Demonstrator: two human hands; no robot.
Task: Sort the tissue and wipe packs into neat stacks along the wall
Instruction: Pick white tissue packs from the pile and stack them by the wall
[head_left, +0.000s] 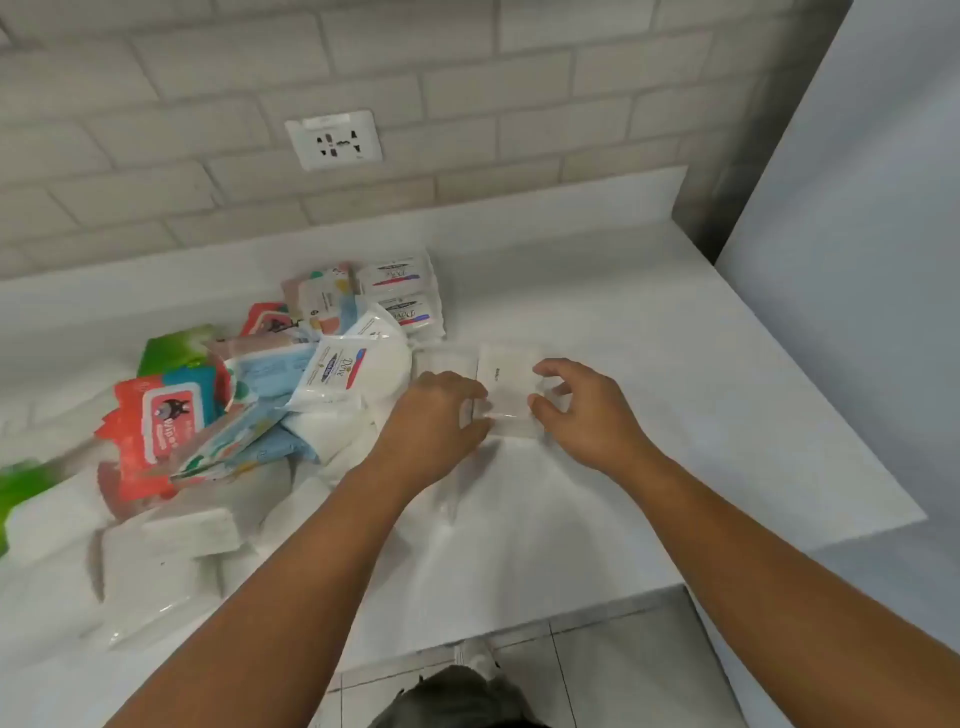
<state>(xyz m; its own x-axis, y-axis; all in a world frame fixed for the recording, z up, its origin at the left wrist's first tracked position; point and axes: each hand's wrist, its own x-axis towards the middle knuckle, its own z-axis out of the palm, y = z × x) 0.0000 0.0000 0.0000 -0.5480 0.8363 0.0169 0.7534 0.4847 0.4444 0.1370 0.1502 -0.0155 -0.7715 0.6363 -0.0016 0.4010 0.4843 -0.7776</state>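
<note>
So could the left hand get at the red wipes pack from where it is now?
Probably yes. The left hand is busy on the clear white pack, but the red wipes pack lies uncovered on top of the pile to its left.

Green pack (21, 493) cut by left edge; white pack (506, 395) label too blurred to read.
</note>
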